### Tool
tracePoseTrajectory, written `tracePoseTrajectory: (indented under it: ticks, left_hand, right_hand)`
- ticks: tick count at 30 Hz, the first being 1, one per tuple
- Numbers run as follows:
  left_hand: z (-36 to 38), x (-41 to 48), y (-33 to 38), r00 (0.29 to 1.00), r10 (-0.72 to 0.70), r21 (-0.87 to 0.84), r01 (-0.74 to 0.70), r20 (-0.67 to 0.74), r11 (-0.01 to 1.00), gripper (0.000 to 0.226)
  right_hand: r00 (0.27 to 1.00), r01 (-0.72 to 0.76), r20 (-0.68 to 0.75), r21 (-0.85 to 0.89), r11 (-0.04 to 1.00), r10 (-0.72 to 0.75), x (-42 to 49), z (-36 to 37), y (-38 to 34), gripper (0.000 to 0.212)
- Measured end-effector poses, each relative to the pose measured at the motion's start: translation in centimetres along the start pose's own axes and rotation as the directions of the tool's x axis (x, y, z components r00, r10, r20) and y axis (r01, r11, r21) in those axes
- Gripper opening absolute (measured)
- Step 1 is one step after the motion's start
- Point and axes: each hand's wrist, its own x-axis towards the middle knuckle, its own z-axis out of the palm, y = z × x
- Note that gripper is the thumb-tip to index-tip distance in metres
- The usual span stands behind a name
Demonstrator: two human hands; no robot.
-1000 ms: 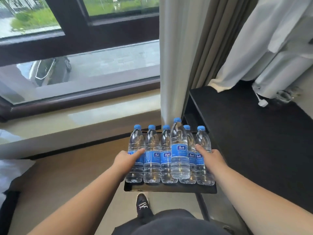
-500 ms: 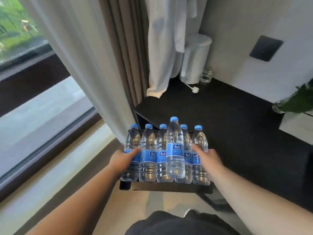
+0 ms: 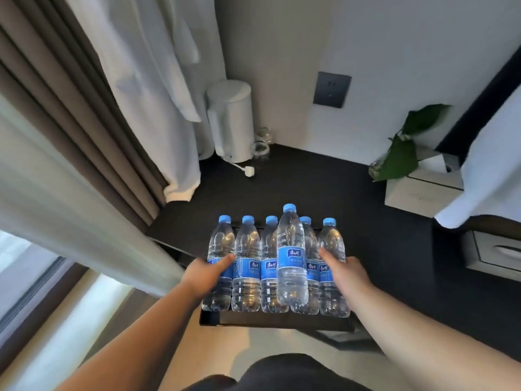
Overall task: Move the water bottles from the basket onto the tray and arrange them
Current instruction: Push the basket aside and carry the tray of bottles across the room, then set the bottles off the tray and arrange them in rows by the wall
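Six water bottles (image 3: 272,266) with blue caps stand upright on a black tray (image 3: 275,320), packed side by side and touching. Five form a row and one taller-looking bottle (image 3: 291,258) stands in front of the row, right of its middle. The left hand (image 3: 207,273) is at the left end of the tray, its thumb laid across the label of the leftmost bottle (image 3: 220,263); its other fingers are hidden, so I cannot tell how they sit. The right hand (image 3: 348,273) is at the right end, thumb against the rightmost bottle (image 3: 332,266), the other fingers out of sight too. The tray is at the near left corner of a dark counter (image 3: 324,198). At the counter's far edge stand a white kettle (image 3: 231,119) and a green plant (image 3: 400,148)
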Motion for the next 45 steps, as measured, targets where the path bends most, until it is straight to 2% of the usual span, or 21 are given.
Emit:
tracePoseTrajectory:
  ticks: [3, 9, 12, 17, 23, 28, 33, 39, 42, 45]
  left_hand:
    - [1.4, 1.4, 1.7, 1.0, 0.017, 0.029, -0.017, 0.017, 0.999, 0.06]
    - [2.1, 5.0, 6.3, 0.99, 0.094, 0.199, -0.114, 0.106, 0.973, 0.056]
    - [2.4, 7.2, 8.1, 0.984, 0.134, 0.265, -0.162, 0.119, 0.951, 0.056]
    - [2.1, 10.3, 10.0, 0.972, 0.133, 0.374, -0.198, 0.193, 0.906, 0.068]
    - [2.1, 13.2, 11.5, 0.964, 0.122, 0.475, -0.224, 0.236, 0.851, 0.065]
    - [2.4, 13.9, 11.7, 0.962, 0.115, 0.534, -0.235, 0.249, 0.812, 0.065]
    - [2.9, 13.2, 12.1, 0.976, 0.132, 0.631, -0.215, 0.176, 0.745, 0.069]
    - [3.2, 11.6, 12.3, 0.979, 0.165, 0.682, -0.203, 0.121, 0.703, 0.075]
    - [3.2, 10.7, 11.9, 0.981, 0.18, 0.672, -0.182, 0.073, 0.718, 0.068]
    - [3.1, 10.4, 11.8, 0.984, 0.17, 0.67, -0.161, 0.052, 0.725, 0.065]
  right_hand:
    - [0.999, -0.022, -0.046, 0.036, 0.999, 0.024, 0.9, -1.2, 0.1, 0.077]
    - [0.994, -0.063, -0.082, 0.119, 0.991, 0.073, 2.3, -1.9, 0.1, 0.077]
    - [0.989, -0.075, -0.119, 0.115, 0.991, 0.088, 3.1, -1.6, -0.6, 0.078]
    - [0.98, -0.078, -0.176, 0.068, 0.995, 0.089, 4.2, -0.8, -1.5, 0.078]
    - [0.972, -0.087, -0.217, 0.019, 0.996, 0.089, 4.9, 0.0, -2.0, 0.098]
    - [0.976, -0.117, -0.204, -0.193, 0.974, 0.076, 5.0, -0.7, -2.2, 0.089]
    - [0.988, -0.12, -0.147, -0.476, 0.871, 0.056, 5.1, -1.6, -3.0, 0.089]
    - [0.996, -0.061, -0.089, -0.592, 0.804, 0.01, 4.7, -2.1, -3.5, 0.09]
    - [0.997, 0.02, -0.044, -0.694, 0.719, -0.07, 4.1, -2.8, -3.6, 0.081]
    - [0.997, 0.065, 0.021, -0.699, 0.712, -0.07, 4.0, -3.6, -3.5, 0.078]
